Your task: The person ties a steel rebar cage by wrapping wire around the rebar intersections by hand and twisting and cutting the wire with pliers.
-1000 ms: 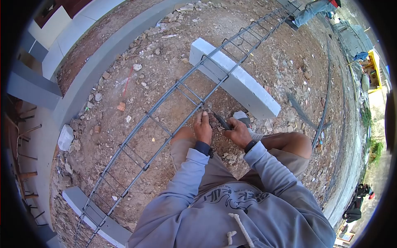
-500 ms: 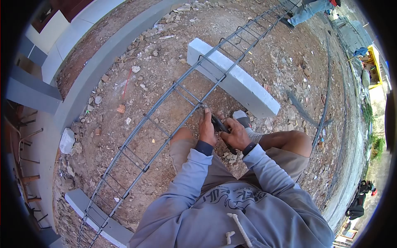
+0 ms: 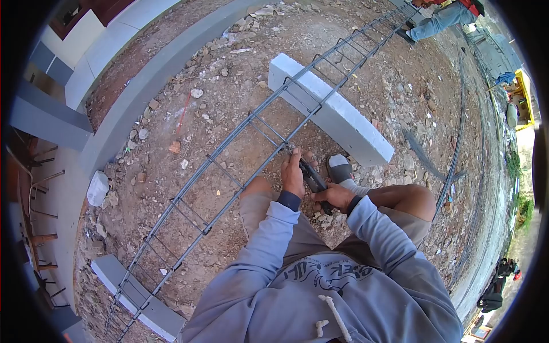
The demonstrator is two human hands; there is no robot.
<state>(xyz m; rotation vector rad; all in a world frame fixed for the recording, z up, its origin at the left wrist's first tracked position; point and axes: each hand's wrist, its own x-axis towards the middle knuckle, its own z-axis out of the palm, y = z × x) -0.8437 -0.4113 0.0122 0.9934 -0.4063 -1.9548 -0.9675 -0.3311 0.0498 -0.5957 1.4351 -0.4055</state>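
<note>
A long rebar cage (image 3: 251, 178) with square stirrups runs diagonally across the view. My left hand (image 3: 293, 176) is closed, with its fingertips right by a stirrup corner on the near bar; what they pinch is too small to make out. My right hand (image 3: 336, 196) is wrapped round the dark handles of a pair of pliers (image 3: 311, 175). The pliers slant up toward the left hand, and their jaws are partly hidden by it. Both hands are between my bent knees.
A pale concrete block (image 3: 343, 123) props the cage beyond my hands, and another block (image 3: 140, 300) supports its lower left end. Stones and rubble cover the dirt ground. A person in jeans (image 3: 437, 24) is at the cage's far end. A low wall (image 3: 154, 68) curves along the left.
My right hand has turned and shifted slightly right and down, and more of the pliers shows. The left hand stays at the stirrup corner. The whole view has shifted a little.
</note>
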